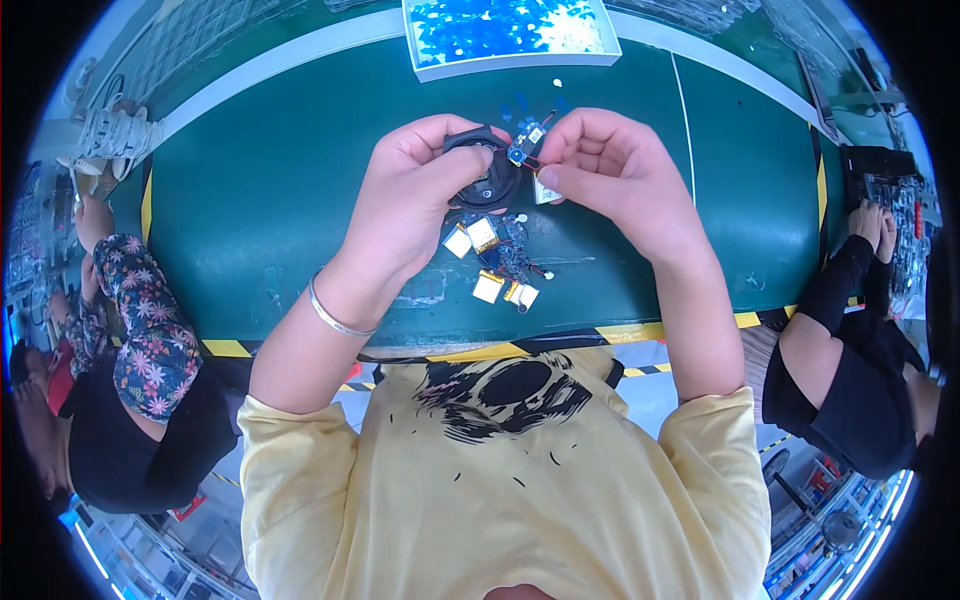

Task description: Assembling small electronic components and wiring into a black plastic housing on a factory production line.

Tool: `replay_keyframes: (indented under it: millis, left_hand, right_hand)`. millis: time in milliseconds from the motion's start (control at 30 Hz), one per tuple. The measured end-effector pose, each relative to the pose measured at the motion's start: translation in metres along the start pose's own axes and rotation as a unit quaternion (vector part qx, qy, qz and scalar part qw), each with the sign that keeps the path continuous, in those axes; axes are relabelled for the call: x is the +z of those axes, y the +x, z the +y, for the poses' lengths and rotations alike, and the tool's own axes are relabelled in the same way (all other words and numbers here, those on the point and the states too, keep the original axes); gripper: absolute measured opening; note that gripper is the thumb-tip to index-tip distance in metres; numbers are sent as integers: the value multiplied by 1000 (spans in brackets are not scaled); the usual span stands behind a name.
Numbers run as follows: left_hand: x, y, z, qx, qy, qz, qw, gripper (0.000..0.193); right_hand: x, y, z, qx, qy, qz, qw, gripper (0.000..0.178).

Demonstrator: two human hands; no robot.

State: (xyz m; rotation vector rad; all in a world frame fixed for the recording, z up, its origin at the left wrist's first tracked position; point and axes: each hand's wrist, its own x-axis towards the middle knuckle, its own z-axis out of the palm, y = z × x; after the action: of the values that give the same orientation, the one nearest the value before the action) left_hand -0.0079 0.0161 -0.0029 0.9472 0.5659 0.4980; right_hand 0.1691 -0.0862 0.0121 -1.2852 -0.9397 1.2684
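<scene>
My left hand (408, 185) is closed around a round black plastic housing (503, 188), its thumb pressed inside the open face. Just right of the housing, my right hand (612, 178) pinches a small flat silver-white battery (544, 192) between thumb and finger. Thin red and dark wires run from beside that thumb to a small blue circuit board (523, 147), which sits between the two hands, close to the housing's edge. Whether the board touches the housing I cannot tell. Below the hands lies a cluster of several flat batteries (487, 287) with wired circuit boards (514, 248).
A white tray (515, 66) with blue contents stands at the far edge of the green table (300, 180). Yellow-black tape (480, 352) marks the near edge. Other people sit at the left (140, 400) and right (850, 380), with black equipment (880, 162) at far right.
</scene>
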Motion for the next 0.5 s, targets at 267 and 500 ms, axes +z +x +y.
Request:
replay_keyframes:
  millis: [267, 500]
  left_hand:
    - [3, 4, -2, -35, -9, -9, 999, 14]
    - [9, -2, -7, -39, 172, -103, 979, 12]
  right_hand:
    - [4, 1, 9, -184, -285, 136, 931, 13]
    - [9, -4, 9, -140, -79, 100, 982, 11]
